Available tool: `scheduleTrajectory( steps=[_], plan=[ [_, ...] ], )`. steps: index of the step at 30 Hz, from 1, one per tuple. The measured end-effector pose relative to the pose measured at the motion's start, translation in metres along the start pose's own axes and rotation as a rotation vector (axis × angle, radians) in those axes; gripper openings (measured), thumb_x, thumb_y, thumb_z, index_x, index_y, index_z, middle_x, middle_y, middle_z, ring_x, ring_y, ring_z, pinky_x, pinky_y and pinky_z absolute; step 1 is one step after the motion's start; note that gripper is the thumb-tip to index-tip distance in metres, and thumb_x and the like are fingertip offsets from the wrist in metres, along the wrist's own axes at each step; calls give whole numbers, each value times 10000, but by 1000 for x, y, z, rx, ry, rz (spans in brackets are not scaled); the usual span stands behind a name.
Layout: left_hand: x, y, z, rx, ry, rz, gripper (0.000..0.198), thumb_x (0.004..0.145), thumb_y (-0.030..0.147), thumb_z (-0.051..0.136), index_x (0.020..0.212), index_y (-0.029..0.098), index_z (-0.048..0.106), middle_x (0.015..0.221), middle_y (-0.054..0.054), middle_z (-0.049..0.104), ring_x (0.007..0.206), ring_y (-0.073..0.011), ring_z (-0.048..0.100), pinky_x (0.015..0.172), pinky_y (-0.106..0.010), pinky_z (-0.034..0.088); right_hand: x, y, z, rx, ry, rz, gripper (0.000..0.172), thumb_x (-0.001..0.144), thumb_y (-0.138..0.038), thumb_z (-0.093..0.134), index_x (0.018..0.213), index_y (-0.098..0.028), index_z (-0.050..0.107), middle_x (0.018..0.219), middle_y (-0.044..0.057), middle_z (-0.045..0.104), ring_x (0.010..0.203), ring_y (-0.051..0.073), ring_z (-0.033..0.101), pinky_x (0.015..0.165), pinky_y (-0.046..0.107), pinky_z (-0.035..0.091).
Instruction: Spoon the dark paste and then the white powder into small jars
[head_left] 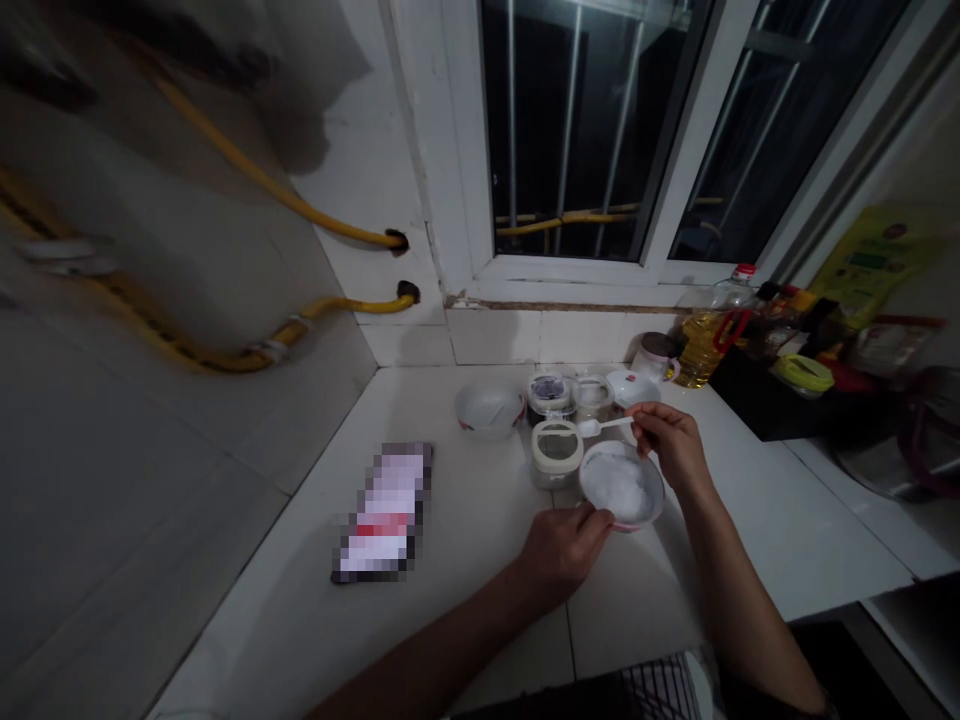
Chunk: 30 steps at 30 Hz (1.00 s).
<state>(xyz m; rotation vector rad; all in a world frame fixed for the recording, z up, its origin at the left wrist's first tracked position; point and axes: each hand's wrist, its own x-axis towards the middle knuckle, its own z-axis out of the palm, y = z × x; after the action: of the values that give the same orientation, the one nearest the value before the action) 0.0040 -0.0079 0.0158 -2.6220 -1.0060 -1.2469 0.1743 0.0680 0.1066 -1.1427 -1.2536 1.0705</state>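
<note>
My left hand [564, 545] pinches the near rim of a small pink-rimmed bowl [622, 487] full of white powder, holding it on the white counter. Above the bowl's far side, my right hand [670, 437] grips the handle of a small white spoon [600, 427]. The spoon's head points left, over a lidded clear jar [556, 453] that stands just left of the bowl.
Behind stand a white bowl [489, 408], a dark-filled jar [550, 395], a clear jar [591, 396], a small white lid or dish [632, 387] and a mug [655, 357]. An oil bottle [709, 335] and a dark tray of packets sit right. A flat blurred packet [384, 512] lies left.
</note>
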Motion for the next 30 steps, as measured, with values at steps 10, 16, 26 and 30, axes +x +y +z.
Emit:
scheduleTrajectory(
  steps=[10, 16, 26, 30],
  plan=[
    [-1, -1, 3, 16, 17, 6, 265, 986, 219, 360, 908, 155, 606, 688, -27, 635, 542, -131, 622, 505, -213, 478, -17, 0, 9, -710, -351, -726, 265, 902, -205, 441, 955, -209, 700, 836, 80, 712, 776, 205, 627, 756, 358, 484],
    [-1, 0, 0, -1, 6, 1, 258, 988, 223, 369, 922, 157, 610, 687, -25, 631, 560, -123, 621, 536, -204, 495, -10, -3, -28, -624, -37, -389, 241, 869, -361, 509, 830, -185, 670, 669, 33, 620, 618, 170, 545, 605, 284, 433],
    [-2, -1, 0, 25, -19, -4, 242, 976, 211, 391, 936, 172, 626, 689, -28, 622, 572, -113, 610, 553, -190, 498, 6, 14, -32, -435, -225, 21, 160, 665, -302, 577, 663, -161, 653, 509, -29, 517, 500, 111, 424, 489, 234, 311],
    [-2, -1, 1, 36, -18, 5, 223, 970, 193, 403, 933, 166, 621, 690, -26, 615, 567, -114, 605, 549, -192, 492, 12, 10, -36, -246, -89, 159, 143, 555, -284, 591, 601, -157, 639, 415, -40, 475, 403, 91, 372, 426, 233, 259]
  ],
)
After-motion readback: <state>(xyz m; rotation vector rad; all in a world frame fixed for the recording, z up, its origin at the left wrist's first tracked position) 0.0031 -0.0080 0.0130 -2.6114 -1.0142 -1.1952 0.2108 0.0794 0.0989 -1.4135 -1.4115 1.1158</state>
